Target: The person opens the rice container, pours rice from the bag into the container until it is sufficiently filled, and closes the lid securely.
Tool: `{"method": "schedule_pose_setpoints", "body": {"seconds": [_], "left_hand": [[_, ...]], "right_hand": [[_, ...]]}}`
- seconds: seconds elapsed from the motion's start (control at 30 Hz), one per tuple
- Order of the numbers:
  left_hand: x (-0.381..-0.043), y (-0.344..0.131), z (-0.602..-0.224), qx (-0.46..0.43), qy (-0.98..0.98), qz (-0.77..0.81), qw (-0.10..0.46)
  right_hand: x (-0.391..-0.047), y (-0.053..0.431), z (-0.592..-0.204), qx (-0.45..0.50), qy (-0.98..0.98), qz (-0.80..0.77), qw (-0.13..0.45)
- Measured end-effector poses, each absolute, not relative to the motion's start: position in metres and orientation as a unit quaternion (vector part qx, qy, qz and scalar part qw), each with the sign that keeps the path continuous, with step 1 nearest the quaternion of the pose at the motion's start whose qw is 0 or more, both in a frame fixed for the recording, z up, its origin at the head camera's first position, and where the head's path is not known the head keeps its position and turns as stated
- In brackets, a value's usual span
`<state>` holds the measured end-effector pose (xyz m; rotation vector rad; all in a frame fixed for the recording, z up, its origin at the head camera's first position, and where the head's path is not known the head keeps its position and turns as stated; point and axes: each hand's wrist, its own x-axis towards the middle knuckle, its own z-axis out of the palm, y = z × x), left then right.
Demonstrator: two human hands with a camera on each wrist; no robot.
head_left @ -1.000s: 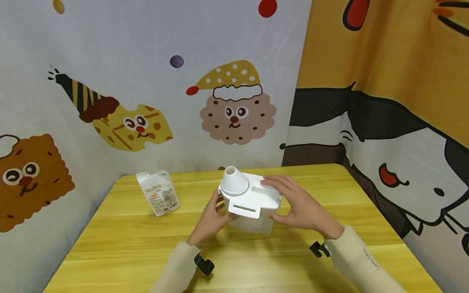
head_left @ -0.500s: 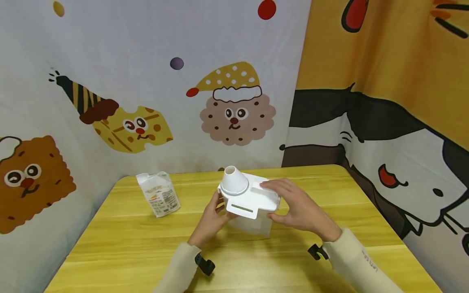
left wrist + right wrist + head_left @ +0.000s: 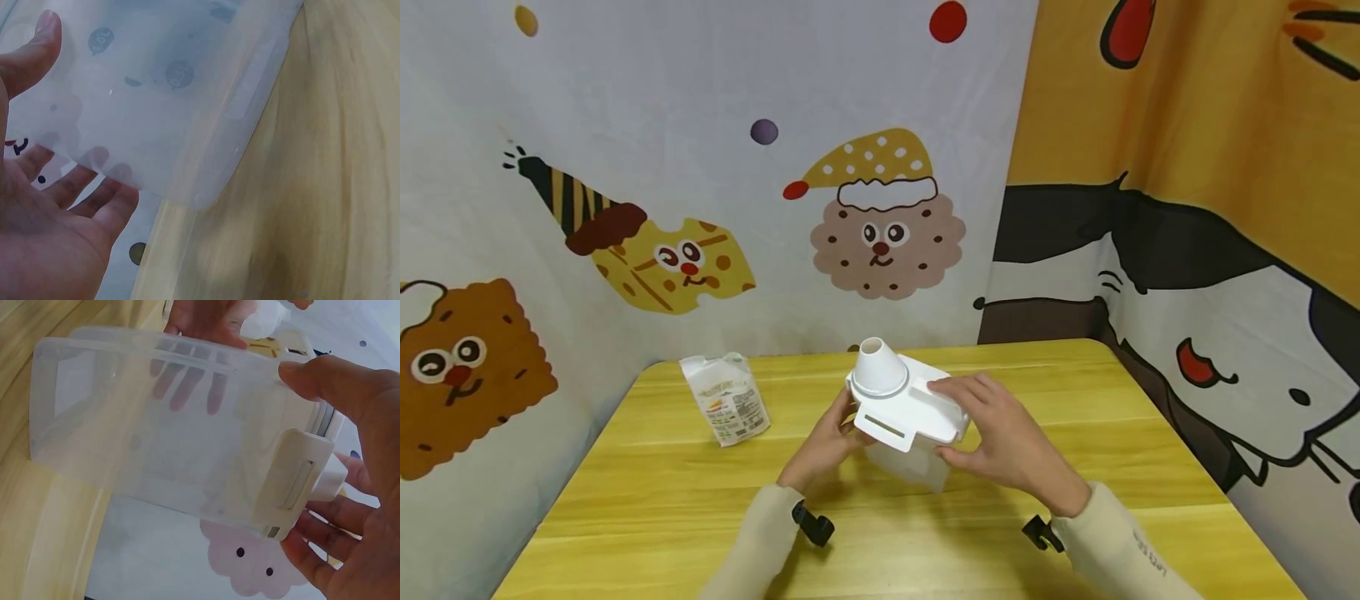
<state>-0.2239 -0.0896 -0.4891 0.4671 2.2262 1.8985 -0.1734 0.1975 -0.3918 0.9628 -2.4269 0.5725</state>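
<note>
A translucent plastic storage container [image 3: 906, 468] with a white lid [image 3: 934, 414] stands at mid-table, turned at an angle. A white cone-shaped spout [image 3: 880, 368] rises from the lid's left part, and a slotted latch [image 3: 886, 427] hangs over its near side. My left hand [image 3: 826, 443] holds the container's left side, thumb on one face and fingers round the other; volume marks show on the clear wall [image 3: 144, 119] in the left wrist view. With my right hand [image 3: 1003, 440] I grip the lid's right end, thumb on the near edge and fingers across the far part.
A white printed bag [image 3: 730, 402] stands on the wooden table [image 3: 647, 508], left of the container. Behind the table hangs a curtain [image 3: 700, 67] with cartoon biscuits and cheese. Black camera mounts [image 3: 813, 525] sit at both wrists.
The container has turned slightly, its right end swinging toward me. My right hand has moved a little left and nearer with it, still on the lid; the bag stays put.
</note>
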Motion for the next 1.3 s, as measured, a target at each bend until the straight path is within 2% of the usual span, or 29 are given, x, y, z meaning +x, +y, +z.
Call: {"method": "schedule_pose_setpoints", "body": {"seconds": [0.3, 0.47, 1.0, 1.3], "left_hand": [[-0.227, -0.095, -0.488, 0.178, 0.742, 0.636, 0.109], [-0.225, -0.096, -0.484, 0.171, 0.745, 0.636, 0.105], [-0.191, -0.077, -0.484, 0.132, 0.765, 0.63, 0.002], [-0.186, -0.069, -0.488, 0.122, 0.766, 0.63, -0.034]], "right_hand": [[-0.165, 0.187, -0.391, 0.337, -0.891, 0.171, 0.252], [-0.165, 0.188, -0.389, 0.338, -0.894, 0.169, 0.241], [-0.176, 0.214, -0.378, 0.391, -0.878, 0.229, 0.151], [-0.178, 0.213, -0.382, 0.404, -0.871, 0.238, 0.147]]}}
